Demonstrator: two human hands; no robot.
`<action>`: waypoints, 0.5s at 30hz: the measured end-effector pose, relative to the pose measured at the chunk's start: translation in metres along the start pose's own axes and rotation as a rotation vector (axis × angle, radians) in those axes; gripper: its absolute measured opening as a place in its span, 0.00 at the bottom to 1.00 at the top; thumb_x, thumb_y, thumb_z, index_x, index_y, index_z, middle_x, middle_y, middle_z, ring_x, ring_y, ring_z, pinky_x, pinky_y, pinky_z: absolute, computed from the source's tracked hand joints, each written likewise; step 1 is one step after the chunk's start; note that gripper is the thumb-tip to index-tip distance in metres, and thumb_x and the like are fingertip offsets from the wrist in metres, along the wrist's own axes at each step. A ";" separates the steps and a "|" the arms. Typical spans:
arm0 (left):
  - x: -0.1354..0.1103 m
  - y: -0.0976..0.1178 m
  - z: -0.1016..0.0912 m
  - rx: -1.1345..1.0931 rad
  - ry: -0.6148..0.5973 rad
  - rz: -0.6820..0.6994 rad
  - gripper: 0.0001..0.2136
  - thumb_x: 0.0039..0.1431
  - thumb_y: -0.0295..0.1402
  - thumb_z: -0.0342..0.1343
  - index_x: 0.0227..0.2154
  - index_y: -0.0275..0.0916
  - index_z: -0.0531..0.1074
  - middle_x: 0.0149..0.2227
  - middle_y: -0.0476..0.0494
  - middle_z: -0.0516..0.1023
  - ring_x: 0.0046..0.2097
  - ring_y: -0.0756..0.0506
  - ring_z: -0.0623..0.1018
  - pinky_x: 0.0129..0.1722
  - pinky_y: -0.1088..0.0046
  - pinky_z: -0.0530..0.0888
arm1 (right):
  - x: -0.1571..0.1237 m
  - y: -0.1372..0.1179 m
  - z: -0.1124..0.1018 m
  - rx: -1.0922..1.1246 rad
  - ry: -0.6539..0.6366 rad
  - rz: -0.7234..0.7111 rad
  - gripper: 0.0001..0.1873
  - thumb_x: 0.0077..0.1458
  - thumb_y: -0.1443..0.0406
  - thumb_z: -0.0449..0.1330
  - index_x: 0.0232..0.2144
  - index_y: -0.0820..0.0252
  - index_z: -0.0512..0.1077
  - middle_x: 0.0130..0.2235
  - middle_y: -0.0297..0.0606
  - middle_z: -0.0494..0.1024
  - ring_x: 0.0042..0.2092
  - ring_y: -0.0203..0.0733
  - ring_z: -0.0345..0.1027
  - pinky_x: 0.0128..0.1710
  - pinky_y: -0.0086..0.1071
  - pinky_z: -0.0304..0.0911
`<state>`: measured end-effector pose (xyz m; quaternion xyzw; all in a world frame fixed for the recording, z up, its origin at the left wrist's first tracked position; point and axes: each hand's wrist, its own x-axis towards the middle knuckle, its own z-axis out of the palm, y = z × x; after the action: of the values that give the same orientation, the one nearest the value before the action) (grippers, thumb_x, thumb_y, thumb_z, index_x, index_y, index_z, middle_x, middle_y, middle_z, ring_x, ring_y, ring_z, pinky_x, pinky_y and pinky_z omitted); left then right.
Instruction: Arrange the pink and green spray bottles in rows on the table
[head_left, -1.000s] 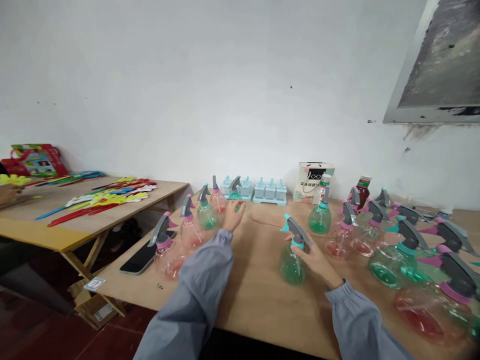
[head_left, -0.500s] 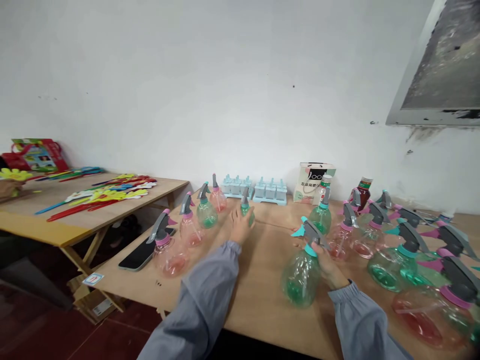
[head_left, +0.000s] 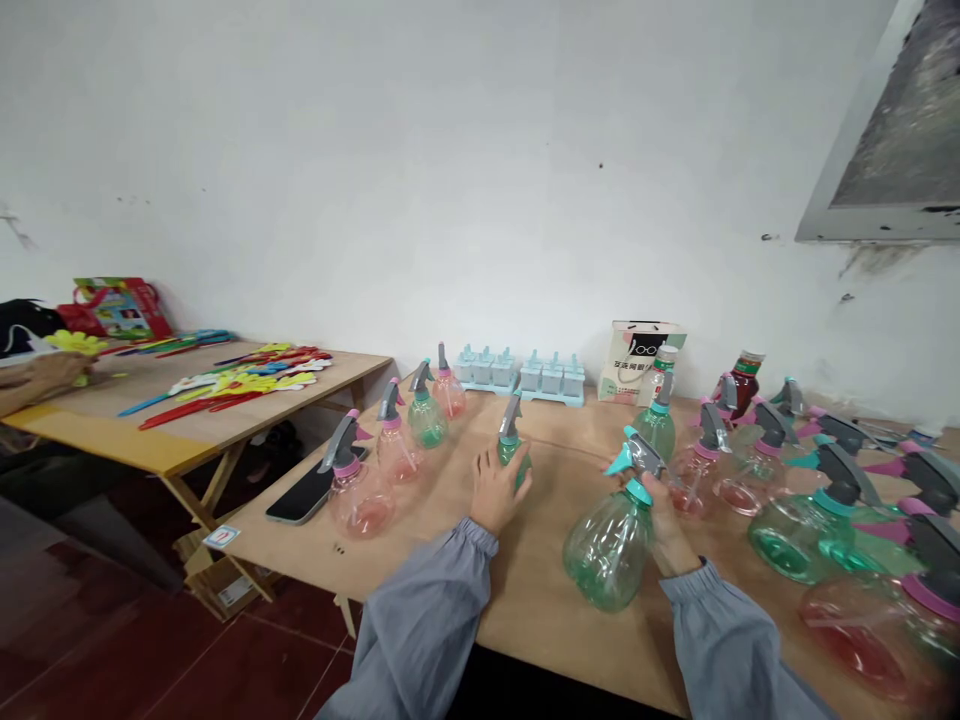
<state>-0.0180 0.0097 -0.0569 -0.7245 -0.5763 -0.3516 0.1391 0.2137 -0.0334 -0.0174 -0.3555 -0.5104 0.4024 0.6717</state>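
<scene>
My left hand (head_left: pixel 496 490) is closed round a small green spray bottle (head_left: pixel 513 445) with a grey trigger head, upright near the middle of the wooden table (head_left: pixel 525 580). My right hand (head_left: pixel 667 515) grips the neck of a larger clear green spray bottle (head_left: pixel 611 540) with a teal collar and grey trigger; the bottle is lifted and tilted, its base toward me. Both arms wear grey sleeves.
Pink and green spray bottles stand in a row at the left (head_left: pixel 360 490) and crowd the right side (head_left: pixel 817 500). A black phone (head_left: pixel 304 492) lies at the left edge. Light-blue moulds (head_left: pixel 525 375), a white box (head_left: pixel 643 355) and a dark bottle (head_left: pixel 744 380) line the wall. Another person's hand (head_left: pixel 45 375) rests on the side table.
My left hand took the small green bottle from the back row and drew it toward me. My right hand lifted and tilted the larger green bottle.
</scene>
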 end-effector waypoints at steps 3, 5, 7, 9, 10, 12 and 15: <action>-0.001 0.002 0.002 -0.008 0.007 -0.008 0.22 0.62 0.34 0.55 0.59 0.49 0.72 0.59 0.31 0.66 0.56 0.32 0.70 0.55 0.50 0.68 | 0.001 0.001 0.001 0.054 0.029 0.009 0.24 0.42 0.42 0.64 0.33 0.52 0.76 0.31 0.39 0.81 0.41 0.52 0.77 0.44 0.44 0.73; -0.002 0.003 0.003 -0.016 0.015 -0.006 0.22 0.61 0.34 0.55 0.59 0.50 0.72 0.58 0.32 0.67 0.56 0.33 0.69 0.55 0.50 0.68 | 0.003 0.003 0.001 0.076 0.013 0.069 0.25 0.42 0.41 0.63 0.33 0.52 0.76 0.30 0.40 0.81 0.41 0.54 0.77 0.41 0.45 0.73; -0.002 0.003 0.004 -0.025 0.018 0.002 0.22 0.61 0.34 0.55 0.59 0.50 0.72 0.58 0.32 0.67 0.56 0.33 0.69 0.55 0.50 0.68 | 0.005 0.005 -0.001 0.079 -0.001 0.109 0.25 0.42 0.42 0.63 0.33 0.53 0.76 0.30 0.41 0.81 0.41 0.54 0.77 0.39 0.45 0.73; -0.001 0.003 0.005 -0.031 0.013 0.009 0.23 0.61 0.34 0.55 0.59 0.49 0.72 0.57 0.31 0.67 0.56 0.32 0.70 0.55 0.50 0.69 | 0.007 0.008 -0.003 0.056 0.033 0.076 0.22 0.42 0.43 0.65 0.29 0.53 0.76 0.30 0.41 0.81 0.41 0.53 0.77 0.39 0.43 0.73; -0.001 0.003 0.005 -0.034 0.012 0.011 0.23 0.61 0.34 0.55 0.59 0.49 0.72 0.56 0.31 0.68 0.55 0.32 0.70 0.55 0.50 0.69 | 0.007 0.009 -0.004 0.042 0.066 0.045 0.21 0.41 0.44 0.66 0.27 0.53 0.76 0.30 0.40 0.81 0.41 0.52 0.77 0.39 0.42 0.73; -0.001 0.001 0.005 -0.041 0.010 0.018 0.23 0.61 0.34 0.55 0.59 0.49 0.72 0.56 0.31 0.68 0.56 0.32 0.70 0.54 0.50 0.69 | 0.007 0.010 -0.005 0.027 0.105 0.023 0.22 0.41 0.43 0.65 0.25 0.53 0.75 0.29 0.39 0.81 0.39 0.51 0.77 0.38 0.40 0.73; 0.000 0.000 0.005 -0.052 0.008 0.032 0.22 0.62 0.35 0.55 0.59 0.49 0.72 0.57 0.31 0.67 0.56 0.33 0.70 0.55 0.51 0.68 | 0.006 0.009 -0.003 0.038 0.069 0.084 0.24 0.46 0.41 0.61 0.28 0.54 0.76 0.29 0.39 0.81 0.38 0.52 0.77 0.37 0.42 0.73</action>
<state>-0.0165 0.0126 -0.0608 -0.7355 -0.5548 -0.3671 0.1281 0.2160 -0.0246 -0.0235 -0.3774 -0.4635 0.4274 0.6783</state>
